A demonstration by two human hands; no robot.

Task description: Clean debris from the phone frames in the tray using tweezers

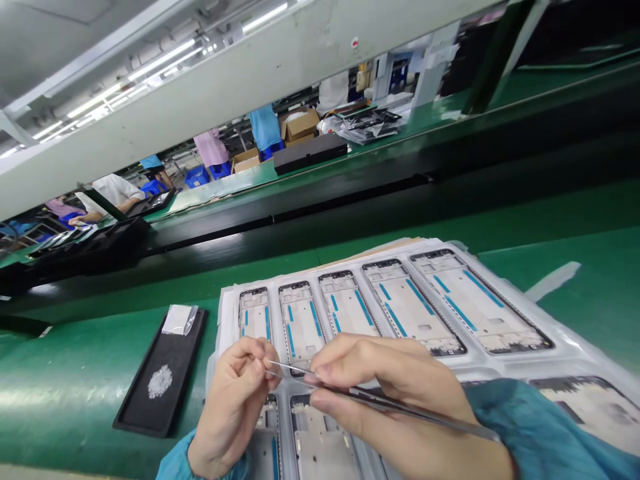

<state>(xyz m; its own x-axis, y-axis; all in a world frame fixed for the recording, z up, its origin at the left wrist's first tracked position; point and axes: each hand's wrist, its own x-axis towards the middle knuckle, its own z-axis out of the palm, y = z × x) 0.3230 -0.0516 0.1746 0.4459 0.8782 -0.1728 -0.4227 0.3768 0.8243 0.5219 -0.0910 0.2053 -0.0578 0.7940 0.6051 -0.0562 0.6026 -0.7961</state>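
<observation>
Tweezers [431, 415] — between right fingers [350, 362], beside left fingers [255, 372]

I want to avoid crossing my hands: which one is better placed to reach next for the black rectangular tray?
Your left hand, I'd judge: it is nearer the black rectangular tray. Your right hand is farther away and holds the long, slim grey metal tweezers.

Single head-worn view, tilted, facing forward, down; left hand [235, 397], right hand [413, 377] close.
</observation>
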